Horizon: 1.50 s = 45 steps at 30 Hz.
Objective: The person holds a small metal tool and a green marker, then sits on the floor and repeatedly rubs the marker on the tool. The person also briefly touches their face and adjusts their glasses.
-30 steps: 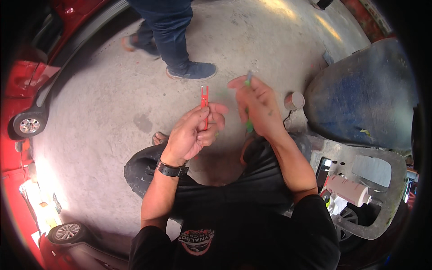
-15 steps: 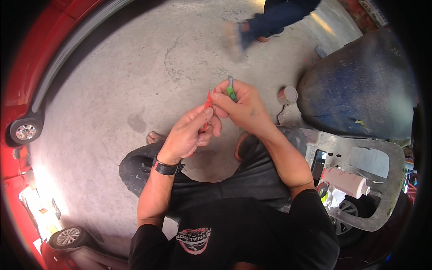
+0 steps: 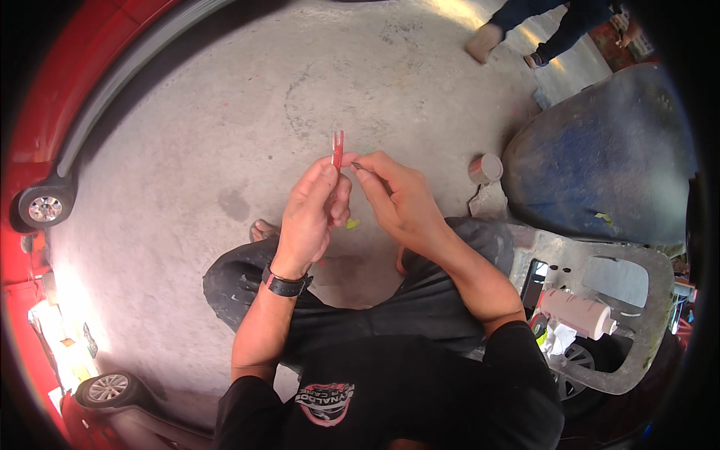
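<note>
My left hand [image 3: 306, 214], with a dark wristband above it, is closed around a slim red piece [image 3: 337, 150] with a forked tip pointing away from me. My right hand [image 3: 401, 195] is just to its right, thumb and forefinger pinching a small dark pointed piece [image 3: 358, 166]. The pinching fingertips are close to the red piece; whether they touch it I cannot tell. A small yellow-green object [image 3: 352, 223] shows beside the lower fingers of my left hand; I cannot tell whether it is held or lies on the floor.
A can [image 3: 485, 169] stands at the right beside a large dark blue curved panel [image 3: 592, 150]. Nearer on the right, a grey panel [image 3: 652, 330] bears a phone [image 3: 534, 285] and a pinkish bottle [image 3: 574, 311]. A red car [image 3: 75, 60] is at the left. Another person's legs [image 3: 517, 22] are at the far right.
The green-handled cutter no longer shows in my right hand, which now pinches a small dark piece. The red piece stands more upright. The other person has moved right.
</note>
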Tool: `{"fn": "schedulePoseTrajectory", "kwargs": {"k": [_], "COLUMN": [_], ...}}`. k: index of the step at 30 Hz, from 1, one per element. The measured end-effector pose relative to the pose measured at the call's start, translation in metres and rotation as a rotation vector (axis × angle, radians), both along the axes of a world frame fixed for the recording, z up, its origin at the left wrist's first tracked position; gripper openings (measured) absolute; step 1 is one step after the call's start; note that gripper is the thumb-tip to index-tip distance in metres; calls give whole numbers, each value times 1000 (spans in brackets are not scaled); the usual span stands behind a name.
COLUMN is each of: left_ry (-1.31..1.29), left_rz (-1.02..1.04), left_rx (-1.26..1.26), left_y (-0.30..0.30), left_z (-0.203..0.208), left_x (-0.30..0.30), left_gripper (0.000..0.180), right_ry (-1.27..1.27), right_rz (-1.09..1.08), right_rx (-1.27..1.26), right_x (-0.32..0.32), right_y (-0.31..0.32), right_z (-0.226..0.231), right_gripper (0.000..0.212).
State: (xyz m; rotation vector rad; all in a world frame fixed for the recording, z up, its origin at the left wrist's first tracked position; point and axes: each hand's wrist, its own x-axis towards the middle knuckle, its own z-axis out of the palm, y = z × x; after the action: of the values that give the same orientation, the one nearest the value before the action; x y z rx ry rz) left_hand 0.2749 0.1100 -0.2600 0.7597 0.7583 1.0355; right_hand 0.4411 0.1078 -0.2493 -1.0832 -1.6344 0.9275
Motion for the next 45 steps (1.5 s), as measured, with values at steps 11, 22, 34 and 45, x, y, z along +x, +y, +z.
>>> {"fn": "schedulePoseTrajectory", "kwargs": {"k": [11,22,34,45], "left_ry": [398,319,225,75], "left_rz": [308,246,233,189], "left_rx": [208,128,115,85], "left_y": [-3,-2,-4,-8], "left_z": [-10,-6,-4,6], "left_x": [3,6,3,5], "left_gripper": [24,21,22,24], "right_ry": [-15,14,18,-164], "right_rz": [-17,-35,-81,-127], "right_rx": [-77,-226,-37,336], "right_x": [7,13,6,3], "right_y": [6,7,11,13], "right_z": [-10,-14,-22,-26], "right_gripper": [15,13,9,14]}}
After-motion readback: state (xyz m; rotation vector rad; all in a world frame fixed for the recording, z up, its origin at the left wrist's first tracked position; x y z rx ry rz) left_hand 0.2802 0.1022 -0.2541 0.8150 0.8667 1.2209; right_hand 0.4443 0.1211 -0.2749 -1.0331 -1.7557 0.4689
